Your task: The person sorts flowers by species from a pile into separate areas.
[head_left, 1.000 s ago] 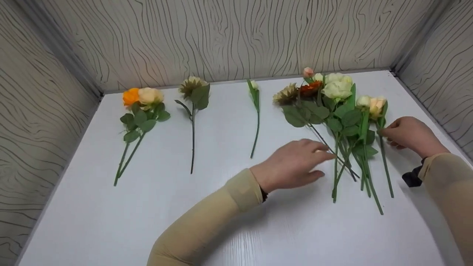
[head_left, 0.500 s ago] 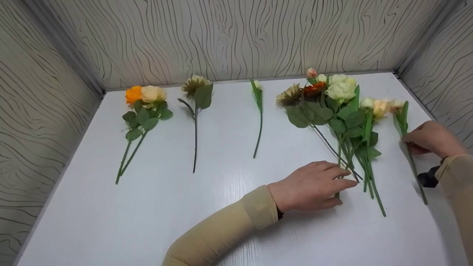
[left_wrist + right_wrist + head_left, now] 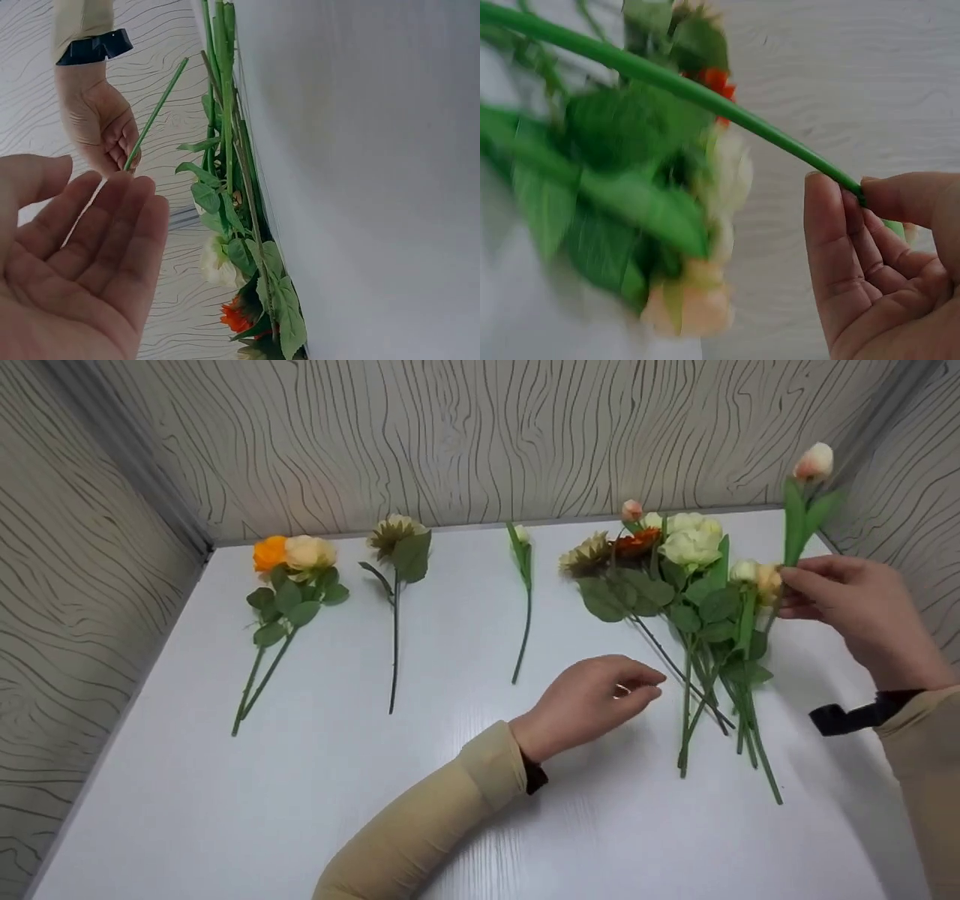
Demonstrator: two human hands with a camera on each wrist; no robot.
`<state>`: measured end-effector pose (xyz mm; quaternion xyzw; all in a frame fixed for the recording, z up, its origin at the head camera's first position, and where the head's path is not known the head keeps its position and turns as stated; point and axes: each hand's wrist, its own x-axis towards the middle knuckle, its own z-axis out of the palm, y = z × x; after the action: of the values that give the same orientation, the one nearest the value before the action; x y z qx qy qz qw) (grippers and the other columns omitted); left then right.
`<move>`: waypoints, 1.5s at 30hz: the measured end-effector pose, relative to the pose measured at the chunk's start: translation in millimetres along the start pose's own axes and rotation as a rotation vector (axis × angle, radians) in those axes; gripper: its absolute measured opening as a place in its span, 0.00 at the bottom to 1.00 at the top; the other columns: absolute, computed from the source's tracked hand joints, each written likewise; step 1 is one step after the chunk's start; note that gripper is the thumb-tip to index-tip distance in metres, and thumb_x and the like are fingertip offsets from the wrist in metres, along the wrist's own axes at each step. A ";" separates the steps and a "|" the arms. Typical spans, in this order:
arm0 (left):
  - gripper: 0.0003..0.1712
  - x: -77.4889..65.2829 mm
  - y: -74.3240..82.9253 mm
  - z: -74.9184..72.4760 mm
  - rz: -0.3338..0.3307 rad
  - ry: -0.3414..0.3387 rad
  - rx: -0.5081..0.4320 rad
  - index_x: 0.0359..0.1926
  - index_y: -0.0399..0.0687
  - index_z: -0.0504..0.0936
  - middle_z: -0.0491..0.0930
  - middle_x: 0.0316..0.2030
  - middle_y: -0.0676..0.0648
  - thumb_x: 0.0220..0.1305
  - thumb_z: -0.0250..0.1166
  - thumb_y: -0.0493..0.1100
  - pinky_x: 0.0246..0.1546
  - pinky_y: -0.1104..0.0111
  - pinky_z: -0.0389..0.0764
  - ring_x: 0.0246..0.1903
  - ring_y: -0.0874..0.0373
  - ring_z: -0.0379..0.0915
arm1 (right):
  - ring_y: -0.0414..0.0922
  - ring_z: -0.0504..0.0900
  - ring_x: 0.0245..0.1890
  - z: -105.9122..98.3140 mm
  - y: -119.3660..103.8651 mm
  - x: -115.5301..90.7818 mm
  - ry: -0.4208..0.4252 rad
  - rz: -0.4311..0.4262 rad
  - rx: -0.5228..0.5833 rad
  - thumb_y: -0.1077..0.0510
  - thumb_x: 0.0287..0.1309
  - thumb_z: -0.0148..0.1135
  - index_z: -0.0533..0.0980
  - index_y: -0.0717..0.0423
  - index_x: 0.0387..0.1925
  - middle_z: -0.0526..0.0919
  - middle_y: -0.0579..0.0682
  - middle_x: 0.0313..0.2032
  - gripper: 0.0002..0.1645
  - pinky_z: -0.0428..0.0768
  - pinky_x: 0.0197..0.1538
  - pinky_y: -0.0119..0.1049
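Observation:
In the head view my right hand (image 3: 862, 611) pinches the stem of a pink-and-white tulip (image 3: 814, 463), raised upright above the table at the right. The right wrist view shows its green stem (image 3: 735, 115) between thumb and fingertips. My left hand (image 3: 589, 701) hovers left of the flower pile's stems, holding nothing; its palm and loosely bent fingers show in the left wrist view. The pile holds a pale green bloom (image 3: 688, 540), an orange-red flower (image 3: 637, 541), a cream flower (image 3: 586, 555) and tulips, with crossed stems.
Left on the white table (image 3: 225, 817) lie an orange rose (image 3: 269, 554) beside a peach rose (image 3: 310, 555). A cream flower (image 3: 396, 536) with a dark stem and a white tulip (image 3: 522, 536) lie singly. Patterned walls (image 3: 465, 442) enclose the back and sides.
My right hand drew the tulip rightward out of the pile, then lifted it upright and back left. My left hand moved toward the stems, then back left and up.

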<state>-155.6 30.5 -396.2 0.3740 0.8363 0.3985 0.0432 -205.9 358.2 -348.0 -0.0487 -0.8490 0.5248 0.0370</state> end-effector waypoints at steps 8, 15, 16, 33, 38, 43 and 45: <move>0.17 -10.4 -15.8 -18.8 -0.209 0.117 -0.297 0.58 0.51 0.86 0.84 0.47 0.63 0.74 0.64 0.50 0.44 0.74 0.80 0.45 0.71 0.79 | 0.46 0.85 0.41 84.5 -42.3 -16.3 -0.175 -0.038 0.302 0.47 0.67 0.67 0.75 0.65 0.57 0.83 0.54 0.44 0.28 0.86 0.45 0.36; 0.14 -21.0 -29.8 -17.8 -0.277 0.135 -0.527 0.54 0.48 0.87 0.87 0.41 0.55 0.71 0.68 0.46 0.41 0.65 0.84 0.42 0.47 0.84 | 0.49 0.86 0.43 129.7 -45.6 -24.1 -0.294 -0.079 0.381 0.51 0.68 0.68 0.75 0.66 0.54 0.84 0.59 0.46 0.24 0.86 0.48 0.41; 0.14 -21.8 -31.2 -17.3 -0.279 0.140 -0.539 0.53 0.48 0.88 0.87 0.40 0.56 0.71 0.69 0.46 0.41 0.66 0.84 0.43 0.46 0.84 | 0.49 0.87 0.43 133.1 -45.3 -25.3 -0.296 -0.086 0.384 0.52 0.68 0.68 0.75 0.67 0.53 0.84 0.60 0.45 0.24 0.86 0.48 0.41; 0.04 -23.0 -36.7 -17.2 -0.344 0.220 -0.651 0.41 0.48 0.84 0.86 0.35 0.50 0.67 0.71 0.38 0.37 0.64 0.87 0.34 0.55 0.86 | 0.48 0.87 0.40 159.4 -48.4 -28.7 -0.282 -0.059 0.496 0.56 0.64 0.72 0.75 0.70 0.52 0.87 0.57 0.40 0.25 0.86 0.46 0.41; 0.03 -22.9 -37.9 -19.4 -0.360 0.219 -0.626 0.39 0.47 0.84 0.86 0.34 0.50 0.67 0.70 0.37 0.36 0.64 0.87 0.32 0.56 0.85 | 0.49 0.87 0.41 163.9 -48.4 -28.4 -0.289 -0.069 0.481 0.55 0.65 0.71 0.74 0.71 0.54 0.87 0.58 0.42 0.26 0.87 0.46 0.42; 0.03 -24.1 -44.9 -33.8 -0.402 0.221 -0.596 0.40 0.44 0.83 0.85 0.35 0.48 0.67 0.69 0.36 0.36 0.64 0.87 0.32 0.55 0.85 | 0.51 0.86 0.44 163.8 -47.4 -26.3 -0.327 -0.106 0.465 0.52 0.68 0.67 0.74 0.67 0.60 0.84 0.63 0.48 0.28 0.86 0.49 0.44; 0.03 -24.6 -50.1 -44.6 -0.426 0.231 -0.586 0.41 0.43 0.83 0.84 0.36 0.47 0.68 0.68 0.38 0.38 0.63 0.87 0.33 0.54 0.85 | 0.52 0.85 0.45 161.4 -46.7 -25.4 -0.332 -0.116 0.457 0.50 0.70 0.66 0.74 0.65 0.62 0.83 0.64 0.50 0.28 0.86 0.50 0.44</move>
<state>-184.1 -34.2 -406.4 0.1161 0.7452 0.6425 0.1359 -201.2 191.1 -378.5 0.0960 -0.7045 0.7004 -0.0625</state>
